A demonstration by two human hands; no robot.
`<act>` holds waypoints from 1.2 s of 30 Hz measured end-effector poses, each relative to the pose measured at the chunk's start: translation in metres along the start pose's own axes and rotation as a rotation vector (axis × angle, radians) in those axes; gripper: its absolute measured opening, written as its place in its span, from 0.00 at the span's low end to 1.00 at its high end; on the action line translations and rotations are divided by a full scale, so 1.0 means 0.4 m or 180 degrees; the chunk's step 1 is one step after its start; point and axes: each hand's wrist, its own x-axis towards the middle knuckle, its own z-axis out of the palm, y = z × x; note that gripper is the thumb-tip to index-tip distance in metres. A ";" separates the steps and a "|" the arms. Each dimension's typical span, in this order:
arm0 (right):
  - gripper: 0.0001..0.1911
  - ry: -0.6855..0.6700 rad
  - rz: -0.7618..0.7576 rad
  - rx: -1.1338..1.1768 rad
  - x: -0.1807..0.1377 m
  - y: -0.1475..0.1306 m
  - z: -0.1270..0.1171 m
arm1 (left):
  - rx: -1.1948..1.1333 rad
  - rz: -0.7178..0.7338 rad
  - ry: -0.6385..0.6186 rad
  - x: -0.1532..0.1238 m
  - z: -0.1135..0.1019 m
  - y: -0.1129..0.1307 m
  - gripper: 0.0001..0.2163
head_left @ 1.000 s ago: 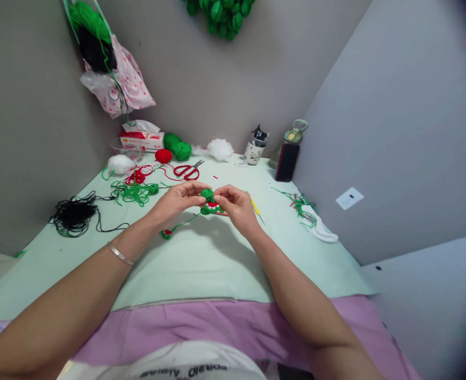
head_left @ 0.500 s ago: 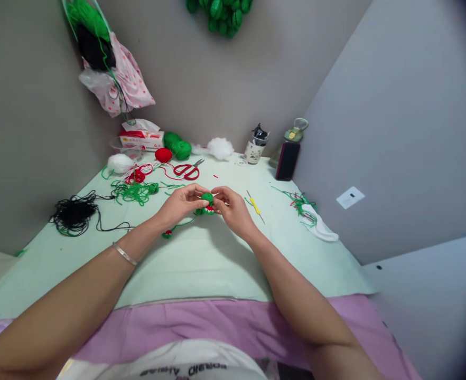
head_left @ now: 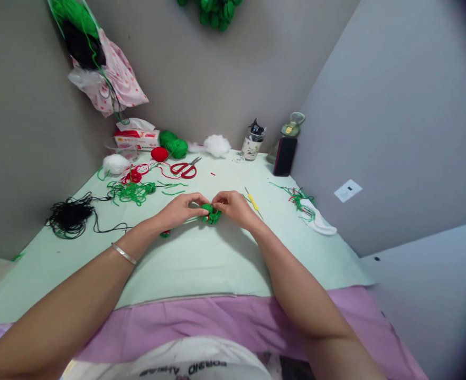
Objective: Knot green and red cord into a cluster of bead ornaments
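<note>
A small green crocheted piece (head_left: 212, 215) with bits of red and white is held between my two hands, just above the table. My left hand (head_left: 183, 209) pinches it from the left with thumb and fingers. From the right, the fingertips of my right hand (head_left: 233, 207) grip its upper edge. A green strand runs left from it toward a little red and green crocheted bit (head_left: 165, 233) under my left wrist. Close by on the right lies a yellow-handled crochet hook (head_left: 253, 202).
Red-handled scissors (head_left: 184, 169) lie behind my hands. Tangled green yarn (head_left: 132, 193) and black yarn (head_left: 70, 215) spread on the left. A tissue box (head_left: 137, 138), green yarn ball (head_left: 173, 144), white stuffing (head_left: 217, 146), a cup (head_left: 252, 143) and a phone (head_left: 285, 157) line the back.
The crocheted piece has been turned in my hands, so more green and less red and white shows. The whole view has shifted slightly.
</note>
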 end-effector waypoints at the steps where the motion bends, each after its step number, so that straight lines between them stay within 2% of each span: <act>1: 0.05 -0.0058 0.0002 0.0116 -0.001 -0.002 -0.002 | 0.0001 -0.0027 0.0034 0.001 0.001 -0.002 0.12; 5: 0.07 -0.0275 -0.0137 0.0752 -0.005 -0.012 -0.008 | -0.0088 -0.0129 0.0094 0.003 -0.005 -0.002 0.13; 7: 0.09 -0.0246 -0.0194 0.0913 -0.005 -0.012 -0.002 | -0.0136 -0.0150 0.0070 0.002 -0.007 0.001 0.13; 11: 0.10 0.0051 -0.0292 0.0718 -0.004 -0.010 0.015 | -0.0146 -0.0156 0.0097 -0.001 -0.002 0.007 0.13; 14: 0.06 0.0341 -0.0358 0.0575 -0.010 -0.023 0.022 | -0.0199 -0.0120 0.0020 -0.001 -0.001 0.009 0.15; 18: 0.05 0.0937 -0.0357 0.1010 -0.021 -0.051 0.023 | -0.0478 -0.0112 -0.0060 -0.003 -0.010 0.019 0.17; 20: 0.07 0.0865 -0.0265 0.1279 -0.024 -0.061 0.018 | -0.0700 -0.0165 -0.0056 -0.006 -0.014 0.026 0.18; 25: 0.10 0.0081 -0.0056 0.1654 -0.025 -0.060 -0.004 | -0.0969 -0.0242 -0.0013 -0.010 -0.014 0.031 0.18; 27: 0.10 -0.0030 -0.0063 0.1700 -0.020 -0.055 -0.007 | -0.0945 -0.0236 -0.0039 -0.009 -0.012 0.029 0.18; 32: 0.09 0.0439 -0.0013 0.1859 -0.014 -0.054 0.019 | -0.0744 -0.0158 -0.0081 -0.007 -0.013 0.031 0.18; 36: 0.05 0.0737 -0.0644 0.1132 -0.023 -0.060 0.036 | -0.0014 0.0059 0.0140 -0.008 -0.008 0.034 0.14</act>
